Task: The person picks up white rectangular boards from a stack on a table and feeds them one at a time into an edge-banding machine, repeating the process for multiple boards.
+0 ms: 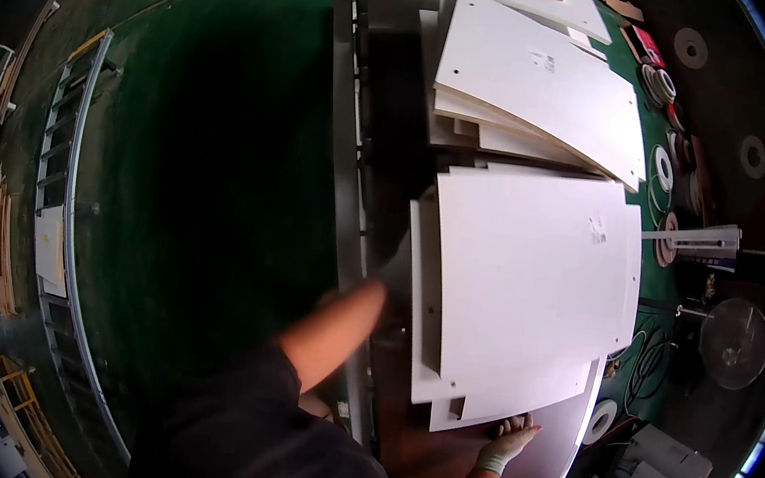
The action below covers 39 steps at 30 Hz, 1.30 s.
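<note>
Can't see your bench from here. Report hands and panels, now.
Right hand flat on near edge of white panel stack. Left hand hidden behind stack's left edge, grip unclear. Second panel stack lies beyond, apart.

White panels (531, 276) (plain, unpatterned) lie above a dark green floor (209, 170).

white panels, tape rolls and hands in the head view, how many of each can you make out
stacks of white panels: 2, near and far
hands: 1 clear, the right; the left is hidden at the near stack's edge
tape rolls: about 5, too small to be sure
total: about 8
</note>
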Available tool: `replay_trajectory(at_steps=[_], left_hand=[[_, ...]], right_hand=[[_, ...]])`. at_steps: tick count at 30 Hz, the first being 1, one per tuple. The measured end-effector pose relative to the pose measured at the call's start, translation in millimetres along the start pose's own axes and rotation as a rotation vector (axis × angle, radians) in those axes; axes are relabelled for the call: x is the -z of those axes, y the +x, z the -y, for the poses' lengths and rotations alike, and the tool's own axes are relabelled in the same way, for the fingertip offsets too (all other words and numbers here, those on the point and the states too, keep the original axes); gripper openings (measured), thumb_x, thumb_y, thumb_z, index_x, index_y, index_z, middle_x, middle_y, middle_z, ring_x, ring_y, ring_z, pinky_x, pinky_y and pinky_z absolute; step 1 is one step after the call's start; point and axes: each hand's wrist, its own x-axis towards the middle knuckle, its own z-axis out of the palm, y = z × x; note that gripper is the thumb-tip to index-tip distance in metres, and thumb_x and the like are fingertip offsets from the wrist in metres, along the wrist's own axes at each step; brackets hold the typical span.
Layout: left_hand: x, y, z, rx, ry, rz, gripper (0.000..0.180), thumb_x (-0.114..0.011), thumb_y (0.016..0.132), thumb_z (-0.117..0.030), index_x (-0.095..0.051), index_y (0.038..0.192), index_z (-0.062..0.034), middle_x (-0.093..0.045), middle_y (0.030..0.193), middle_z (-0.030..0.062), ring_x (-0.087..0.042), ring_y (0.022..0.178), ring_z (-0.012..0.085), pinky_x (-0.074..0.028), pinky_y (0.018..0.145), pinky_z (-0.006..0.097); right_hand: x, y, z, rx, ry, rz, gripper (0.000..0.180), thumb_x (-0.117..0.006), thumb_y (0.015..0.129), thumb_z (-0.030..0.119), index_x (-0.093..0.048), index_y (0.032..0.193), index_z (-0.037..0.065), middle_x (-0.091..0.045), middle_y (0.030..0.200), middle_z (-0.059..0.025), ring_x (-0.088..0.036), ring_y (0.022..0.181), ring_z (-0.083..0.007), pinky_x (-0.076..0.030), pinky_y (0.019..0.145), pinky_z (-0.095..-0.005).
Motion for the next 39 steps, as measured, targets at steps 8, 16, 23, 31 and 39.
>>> replay_trajectory(at_steps=[8, 16, 23, 31, 39], left_hand=[[18.3, 20.2, 6.4, -0.286, -0.05, -0.25, 0.046, -0.047, 0.107, -0.035, -0.048, 0.135, 0.0007, -0.057, 0.125, 0.0136, -0.053, 0.122, 0.0226, -0.042, 0.105, 0.036], [44.9, 87.8, -54.0, -0.14, 0.85, -0.345, 0.033, -0.054, 0.083, -0.024, -0.067, 0.102, 0.0004, -0.067, 0.101, 0.029, -0.063, 0.097, 0.0468, -0.052, 0.088, 0.051], [76.3, 45.3, -40.6, -0.001, 0.699, -0.069, 0.036, -0.051, 0.092, -0.025, -0.067, 0.114, -0.0016, -0.07, 0.102, 0.0173, -0.064, 0.091, 0.0299, -0.052, 0.081, 0.039], [2.5, 94.9, -47.4, -0.066, 0.798, 0.273, 0.068, -0.054, 0.1, -0.055, -0.056, 0.135, 0.0037, -0.067, 0.123, 0.014, -0.064, 0.106, 0.023, -0.049, 0.095, 0.036], [-123.9, 22.1, -44.1, 0.436, 0.227, 0.41, 0.046, -0.05, 0.105, -0.036, -0.058, 0.131, 0.0017, -0.068, 0.115, 0.01, -0.068, 0.098, 0.0172, -0.057, 0.085, 0.032]], right_hand=[[-53.2, 0.8, 34.1, 0.008, -0.154, -0.227, 0.062, -0.027, 0.108, 0.058, -0.057, 0.122, 0.006, -0.041, 0.061, 0.009, -0.028, 0.045, -0.0037, -0.022, 0.039, -0.0207], [1.9, 31.0, 19.2, 0.056, -0.101, -0.058, 0.061, -0.035, 0.106, 0.059, -0.059, 0.121, 0.005, -0.06, 0.075, 0.0061, -0.041, 0.052, -0.0036, -0.031, 0.045, -0.0197], [1.6, 23.3, 18.3, 0.134, -0.131, -0.072, 0.05, -0.048, 0.106, 0.047, -0.058, 0.125, 0.002, -0.063, 0.095, 0.0003, -0.055, 0.076, -0.0084, -0.047, 0.065, -0.0241], [31.7, 34.3, 41.4, 0.106, -0.19, -0.06, 0.038, -0.062, 0.101, 0.033, -0.06, 0.115, -0.002, -0.066, 0.099, -0.0068, -0.062, 0.084, -0.0158, -0.053, 0.073, -0.0292], [80.9, -3.0, 38.1, 0.081, -0.496, -0.267, 0.056, -0.07, 0.092, 0.047, -0.061, 0.115, -0.003, -0.071, 0.104, -0.0178, -0.069, 0.092, -0.024, -0.054, 0.082, -0.0362]])
